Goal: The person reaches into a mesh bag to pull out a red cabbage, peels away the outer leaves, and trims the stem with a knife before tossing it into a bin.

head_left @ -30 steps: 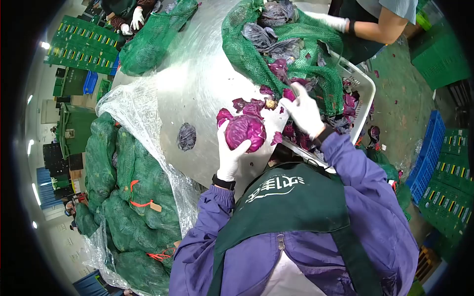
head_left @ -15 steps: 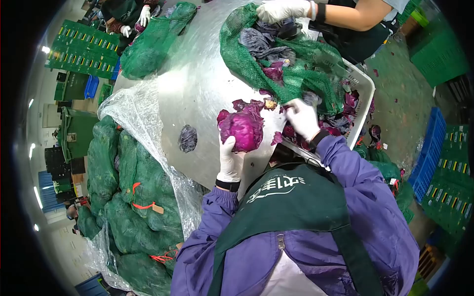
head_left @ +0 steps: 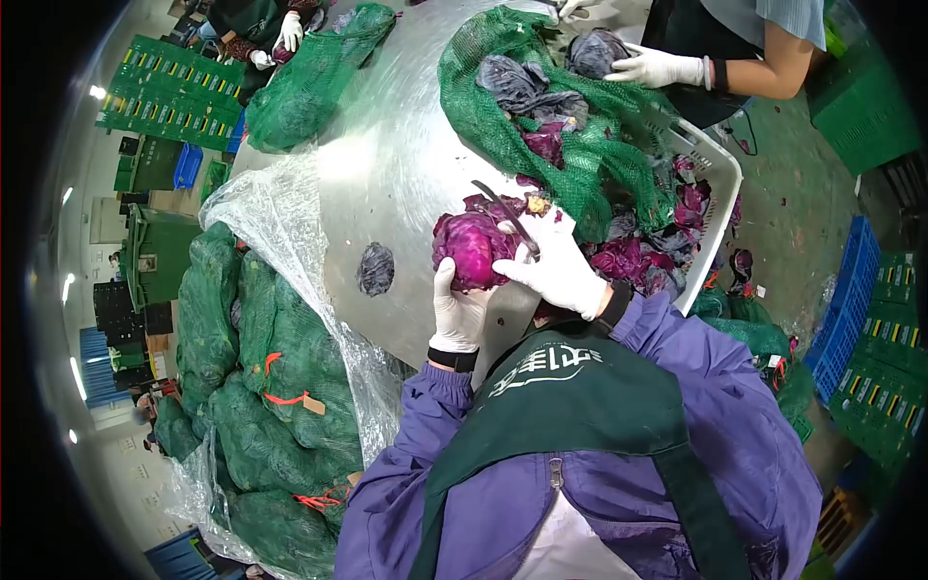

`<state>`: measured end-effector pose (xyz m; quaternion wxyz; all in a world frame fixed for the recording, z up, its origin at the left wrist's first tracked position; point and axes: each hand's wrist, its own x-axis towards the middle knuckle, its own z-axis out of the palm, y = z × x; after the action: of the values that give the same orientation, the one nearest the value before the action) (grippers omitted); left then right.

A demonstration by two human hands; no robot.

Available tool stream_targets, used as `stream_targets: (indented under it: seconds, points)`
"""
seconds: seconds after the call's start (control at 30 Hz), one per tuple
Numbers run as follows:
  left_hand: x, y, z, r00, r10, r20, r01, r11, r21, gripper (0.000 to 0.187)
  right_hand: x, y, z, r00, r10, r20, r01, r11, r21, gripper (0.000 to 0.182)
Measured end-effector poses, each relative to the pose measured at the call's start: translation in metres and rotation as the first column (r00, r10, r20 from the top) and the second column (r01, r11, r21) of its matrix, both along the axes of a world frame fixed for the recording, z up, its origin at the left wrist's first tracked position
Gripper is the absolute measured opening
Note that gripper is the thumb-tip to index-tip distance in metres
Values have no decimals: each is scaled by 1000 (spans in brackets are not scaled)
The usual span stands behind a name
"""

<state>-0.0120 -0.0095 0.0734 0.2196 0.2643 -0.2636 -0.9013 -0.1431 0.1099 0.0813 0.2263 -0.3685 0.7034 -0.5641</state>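
A bright purple cabbage (head_left: 471,249) with loose outer leaves rests in my gloved left hand (head_left: 458,307), whose fingers cup its lower left side. My gloved right hand (head_left: 559,267) grips a dark curved knife (head_left: 505,211) at the cabbage's right side, the blade pointing up and left over the leaves. The knife's handle is mostly hidden by my fingers. A small dull, greyish cabbage (head_left: 375,269) lies on the metal table (head_left: 387,164) to the left. Beyond my hands, a green mesh bag (head_left: 474,116) holds dull cabbages and leaves.
A white crate (head_left: 723,208) with purple trimmings stands at the right. Across the table, a co-worker's gloved hand (head_left: 657,68) holds a dark cabbage (head_left: 595,52). Another person handles cabbage at the upper left, beside a mesh bag (head_left: 300,97). Full green bags (head_left: 290,406) lie at left.
My right hand has moved left from the crate's edge to the cabbage, and the knife now shows clearly. The co-worker's hand has shifted right and now holds a dark cabbage.
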Motion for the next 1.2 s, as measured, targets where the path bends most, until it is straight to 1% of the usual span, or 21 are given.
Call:
stream_targets:
  seconds: [0.1, 0.17, 0.2, 0.23, 0.27, 0.3, 0.33, 0.37, 0.4, 0.43, 0.5, 0.53, 0.6, 0.67, 0.7, 0.73, 0.83, 0.9, 1.0, 1.13, 1.2]
  points:
    - [4, -4, -10, 996, 15, 93, 2, 984, -179, 71, 2, 3, 0, 1000, 1, 19, -2, 999, 33, 46]
    - [2, -2, -8, 994, 28, 110, -4, 977, -213, 71, -3, 2, -3, 998, -35, 48, 35, 999, 9, 31]
    - [1, 0, -6, 991, 44, 127, -12, 969, -247, 70, -9, 6, 0, 998, -58, 22, 57, 997, 59, 20]
    - [4, -4, -11, 994, -13, 105, 31, 985, -169, 71, -17, 7, -2, 994, -91, 57, 88, 995, 47, 17]
    - [4, -3, -7, 994, -12, 104, 30, 985, -170, 71, -26, 8, -6, 988, -124, 91, 121, 992, 35, 15]
    - [4, -2, 2, 993, -67, 94, 70, 997, -29, 71, -37, 12, -12, 979, -160, 124, 157, 987, 27, 14]
    - [5, 0, 6, 990, -119, 75, 110, 987, 113, 72, -52, 10, -44, 962, -244, 121, 241, 970, 44, 12]
    - [6, 0, 7, 985, -158, 62, 139, 961, 239, 68, -59, 14, -41, 941, -309, 138, 297, 950, 101, 14]
    - [5, 1, 8, 986, -157, 61, 139, 962, 237, 68, -63, 16, -38, 916, -372, 149, 349, 924, 158, 16]
    - [3, 4, 10, 989, -143, 37, 125, 942, 312, 68, -64, 16, -36, 918, -369, 147, 347, 925, 155, 16]
    - [-1, 5, 14, 992, -114, 62, 79, 910, 408, 64, -55, 20, -25, 911, -413, 1, 405, 894, 189, 23]
    - [-1, 2, 10, 992, -110, 63, 75, 910, 408, 64, -47, 24, -17, 947, -321, 0, 314, 925, 215, 30]
    - [-4, -4, 4, 993, -94, 73, 42, 851, 523, 62, -27, 26, -18, 968, -158, -193, 157, 987, -21, 30]
    - [-8, -4, 5, 996, -30, 82, -11, 890, 456, 61, -7, 38, -7, 963, 40, -265, -16, 996, 91, 29]
    - [-7, -6, 2, 996, -32, 89, -11, 899, 438, 60, 2, 41, -6, 953, 63, -297, -33, 994, 103, 29]
    - [-6, -8, 0, 995, -33, 95, -11, 907, 421, 59, 10, 42, -11, 919, 57, -390, -46, 998, 38, 29]
    - [-9, -1, 9, 992, 33, 119, -76, 924, 376, 58, 16, 46, -2, 920, 166, -354, -120, 982, 148, 27]
    - [-9, -1, 7, 988, 67, 139, -112, 928, 356, 58, 15, 47, -1, 899, 241, -366, -133, 945, 297, 24]
    - [-4, -4, 1, 987, 49, 155, -103, 926, 363, 58, 10, 49, -5, 865, 241, -440, -68, 925, 373, 23]
    - [-6, -7, 4, 971, 79, 227, -150, 938, 313, 57, 1, 43, -25, 848, 76, -524, 13, 986, 164, 20]
    - [-8, -10, 2, 965, 89, 246, -166, 935, 314, 57, 1, 39, -34, 855, 59, -515, 32, 986, 166, 21]
